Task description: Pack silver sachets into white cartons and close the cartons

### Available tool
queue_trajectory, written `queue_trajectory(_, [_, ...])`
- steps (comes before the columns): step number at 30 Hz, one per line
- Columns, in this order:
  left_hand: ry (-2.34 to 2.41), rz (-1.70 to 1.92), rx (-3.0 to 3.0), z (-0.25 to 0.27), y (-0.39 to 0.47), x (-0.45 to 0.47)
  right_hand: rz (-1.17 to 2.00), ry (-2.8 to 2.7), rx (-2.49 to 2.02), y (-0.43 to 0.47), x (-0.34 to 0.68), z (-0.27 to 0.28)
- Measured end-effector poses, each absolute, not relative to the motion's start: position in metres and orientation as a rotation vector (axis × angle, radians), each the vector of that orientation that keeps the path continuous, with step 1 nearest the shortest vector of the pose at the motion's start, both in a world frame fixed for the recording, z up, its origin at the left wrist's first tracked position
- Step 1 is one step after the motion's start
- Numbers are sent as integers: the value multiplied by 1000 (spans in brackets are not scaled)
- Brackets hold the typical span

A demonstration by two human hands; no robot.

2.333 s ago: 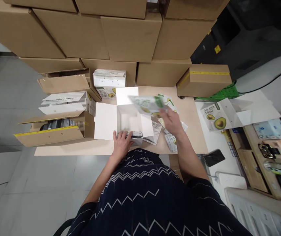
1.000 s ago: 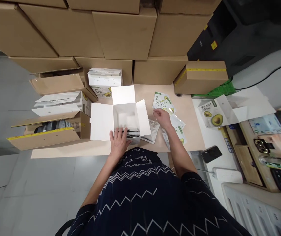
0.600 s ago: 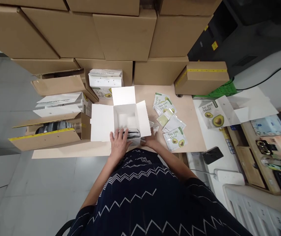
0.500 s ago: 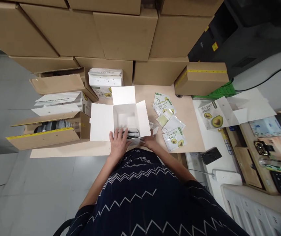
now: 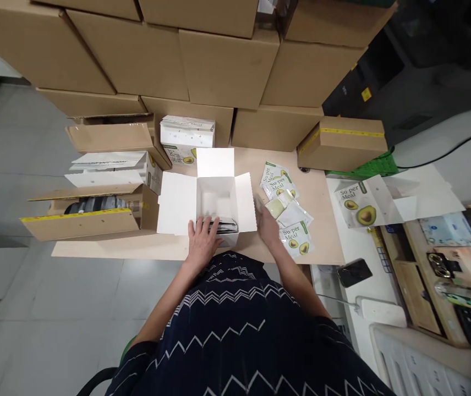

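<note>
An open white box stands on the table in front of me with its flaps spread. Several flat dark-edged packets are stacked inside, against the near wall. My left hand grips the near left corner of this box, fingers over the rim and thumb along the front. To the right of the box, my right hand is smeared by motion, so its fingers do not show clearly. It is beside a loose group of Su-per Meal sachets with avocado pictures, partly overlapping one another.
Stacked brown cartons wall off the back. On the left are opened cartons and white boxes. At right stand a taped carton, an opened Su-per Meal box and a phone.
My right hand has left the box's near right corner and moved right and up, beside the sachets. My left hand stays on the box. The whole view has shifted slightly.
</note>
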State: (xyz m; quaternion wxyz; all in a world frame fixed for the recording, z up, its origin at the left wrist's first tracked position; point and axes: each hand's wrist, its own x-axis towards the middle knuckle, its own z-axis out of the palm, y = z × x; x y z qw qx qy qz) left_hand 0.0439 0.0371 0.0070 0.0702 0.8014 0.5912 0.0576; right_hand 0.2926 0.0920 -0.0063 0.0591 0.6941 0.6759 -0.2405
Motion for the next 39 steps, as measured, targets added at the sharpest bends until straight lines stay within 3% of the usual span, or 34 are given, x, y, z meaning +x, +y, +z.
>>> queue_trajectory(3, [1775, 174, 2418, 7, 37, 43, -615, 2134, 2756, 109, 316, 38])
queue_trajectory(5, [1772, 171, 2423, 8, 38, 43, -553, 2375, 2893, 115, 325, 74])
queue_trajectory(8, [1766, 163, 2428, 9, 38, 44, -656, 2730, 2717, 120, 318, 125])
queue_trajectory(11, [1766, 169, 2427, 8, 39, 44, -878, 2886, 2204, 131, 287, 150])
queue_trajectory(16, [1776, 194, 2409, 6, 38, 44, -885, 2642, 1447, 165, 217, 127])
queue_trajectory(22, [1801, 225, 2403, 5, 38, 44, -832, 2442, 1039, 200, 168, 74])
queue_trajectory(28, [1811, 204, 2386, 8, 38, 45, -867, 2463, 913, 207, 163, 48])
queue_trajectory(39, [1873, 201, 2407, 14, 48, 49, -1125, 2499, 984, 178, 181, 53])
